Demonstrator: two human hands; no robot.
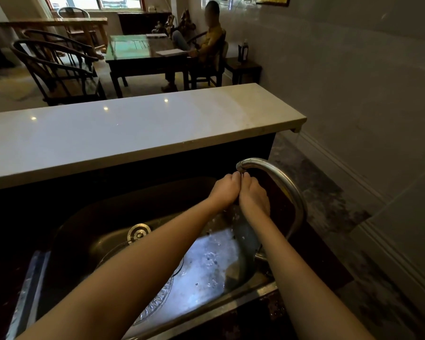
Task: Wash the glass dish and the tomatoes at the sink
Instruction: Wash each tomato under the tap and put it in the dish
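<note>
My left hand (pixel 225 192) and my right hand (pixel 253 198) are pressed side by side right under the spout of the curved steel faucet (pixel 284 179). I see only the backs of the hands, with the fingers curled down, so anything between them is hidden. Drops of water fall from them into the steel sink (pixel 84 231). The glass dish (pixel 157 303), clear with a cut pattern on its rim, lies on the sink bottom, partly under my left forearm. No tomato is plainly in view.
A round drain cover (pixel 139 233) sits at the sink's back left. A pale stone counter ledge (pixel 133 133) runs behind the sink. A grey wall (pixel 353 94) stands to the right. A person sits at a dark table (pixel 142 57) in the room beyond.
</note>
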